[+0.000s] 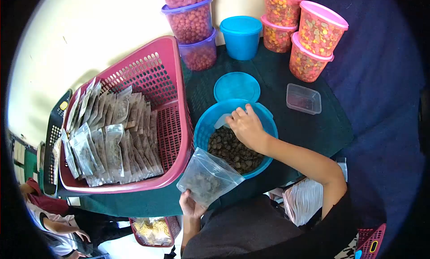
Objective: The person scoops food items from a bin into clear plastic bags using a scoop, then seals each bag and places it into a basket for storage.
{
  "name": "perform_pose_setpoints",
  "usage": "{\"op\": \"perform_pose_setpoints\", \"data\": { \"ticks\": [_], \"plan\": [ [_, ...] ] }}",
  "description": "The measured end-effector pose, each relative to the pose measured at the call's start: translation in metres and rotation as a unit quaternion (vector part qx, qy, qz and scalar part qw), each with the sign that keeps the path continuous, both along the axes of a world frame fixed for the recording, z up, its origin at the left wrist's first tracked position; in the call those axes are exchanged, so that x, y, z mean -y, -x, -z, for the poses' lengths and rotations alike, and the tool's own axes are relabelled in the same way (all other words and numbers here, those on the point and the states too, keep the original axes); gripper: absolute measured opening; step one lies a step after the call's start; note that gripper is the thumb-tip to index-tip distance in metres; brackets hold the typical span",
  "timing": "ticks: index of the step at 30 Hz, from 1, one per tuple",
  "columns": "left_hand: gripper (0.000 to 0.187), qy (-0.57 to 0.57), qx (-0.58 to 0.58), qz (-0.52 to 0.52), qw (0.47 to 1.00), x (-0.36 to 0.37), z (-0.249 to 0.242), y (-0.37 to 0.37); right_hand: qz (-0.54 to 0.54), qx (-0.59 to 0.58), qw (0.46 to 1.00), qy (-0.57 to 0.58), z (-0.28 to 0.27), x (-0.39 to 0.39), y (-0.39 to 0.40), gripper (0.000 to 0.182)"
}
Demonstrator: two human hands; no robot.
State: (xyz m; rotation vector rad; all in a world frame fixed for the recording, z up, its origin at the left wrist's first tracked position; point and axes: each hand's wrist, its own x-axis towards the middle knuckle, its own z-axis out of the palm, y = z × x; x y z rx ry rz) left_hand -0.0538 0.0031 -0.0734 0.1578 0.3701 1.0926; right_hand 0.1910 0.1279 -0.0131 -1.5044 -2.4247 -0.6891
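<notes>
Blue bowl: a round plastic tub sits near the middle of the dark green table, part-filled with small brown pellets.
Right hand: the right hand reaches into the bowl from the near right, fingers curled around a pale translucent scoop at the bowl's far-left side; only part of the scoop shows.
Left hand: the left hand pinches the near bottom edge of a clear zip bag, thumb on top, fingers closed on the plastic.
Bag: held tilted just beside the bowl's near rim, its mouth open toward the bowl, some dark pellets visible inside.
Red basket: a pink-red perforated basket stands left of the bowl, touching it, packed with rows of filled clear bags.
Far side: a loose blue lid lies just beyond the bowl; a blue lidded tub stands farther back.
Stacks: purple-lidded tubs far centre, pink-lidded tubs far right, all holding coloured pieces.
Right: a small clear empty box lies well apart from the bowl.
</notes>
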Motion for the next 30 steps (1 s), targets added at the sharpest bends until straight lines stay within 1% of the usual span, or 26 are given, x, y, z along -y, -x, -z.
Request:
{"op": "perform_pose_setpoints", "data": {
  "ticks": [2, 3, 5, 6, 8, 9, 11, 14, 16, 18, 22, 25, 26, 27, 28, 29, 30],
  "plan": [
    [0.056, -0.010, 0.012, -0.006, 1.000, -0.001, -0.002, 0.000, -0.024, -0.047, 0.996, 0.072, 0.000, -0.001, -0.002, 0.021],
    [0.056, -0.011, 0.013, -0.007, 1.000, -0.001, -0.001, 0.000, -0.025, -0.046, 0.996, 0.071, 0.002, 0.000, -0.004, 0.021],
    [0.054, -0.025, 0.035, -0.004, 0.999, -0.001, 0.002, 0.000, -0.040, -0.101, 0.986, 0.127, 0.007, 0.003, -0.007, 0.024],
    [0.054, -0.026, 0.035, -0.003, 0.999, -0.001, 0.001, -0.001, -0.040, -0.101, 0.986, 0.126, 0.007, 0.006, -0.008, 0.024],
    [0.053, -0.021, 0.031, -0.010, 0.999, -0.001, 0.000, -0.001, -0.066, -0.118, 0.970, 0.202, 0.004, 0.014, -0.010, 0.028],
    [0.053, -0.022, 0.031, -0.011, 0.999, -0.002, -0.003, -0.003, -0.067, -0.118, 0.970, 0.201, 0.002, 0.020, -0.010, 0.028],
    [0.054, -0.044, 0.024, -0.001, 0.999, -0.003, -0.008, -0.005, -0.085, -0.142, 0.958, 0.235, -0.003, 0.032, -0.010, 0.030],
    [0.055, -0.042, 0.035, -0.008, 0.998, -0.002, -0.001, -0.001, -0.087, -0.112, 0.961, 0.238, -0.009, 0.051, -0.008, 0.030],
    [0.055, -0.042, 0.024, -0.019, 0.999, -0.001, -0.004, -0.003, -0.078, -0.117, 0.960, 0.241, -0.015, 0.060, -0.008, 0.027],
    [0.055, -0.039, 0.012, -0.030, 0.999, -0.001, -0.009, -0.006, -0.059, -0.161, 0.953, 0.251, -0.020, 0.068, -0.009, 0.023],
    [0.056, -0.047, 0.007, -0.027, 0.999, -0.001, -0.013, -0.008, -0.038, -0.176, 0.942, 0.284, -0.028, 0.077, -0.010, 0.019],
    [0.058, -0.041, 0.002, -0.022, 0.999, 0.003, -0.020, -0.008, 0.024, -0.248, 0.901, 0.356, -0.033, 0.069, -0.016, 0.021],
    [0.059, -0.035, 0.006, -0.014, 0.999, 0.003, -0.023, -0.009, 0.023, -0.249, 0.902, 0.352, -0.032, 0.067, -0.017, 0.021],
    [0.059, -0.040, 0.007, -0.013, 0.999, 0.003, -0.023, -0.007, 0.025, -0.266, 0.908, 0.323, -0.031, 0.063, -0.019, 0.021],
    [0.060, -0.038, -0.020, -0.007, 0.999, 0.005, -0.022, -0.004, 0.027, -0.282, 0.913, 0.293, -0.032, 0.060, -0.021, 0.021],
    [0.062, -0.035, -0.046, -0.001, 0.998, 0.007, -0.022, -0.001, 0.034, -0.281, 0.912, 0.297, -0.036, 0.058, -0.023, 0.019],
    [0.062, -0.041, -0.042, -0.001, 0.998, 0.009, -0.023, 0.002, 0.034, -0.278, 0.915, 0.292, -0.041, 0.056, -0.025, 0.019]
  ]
}}
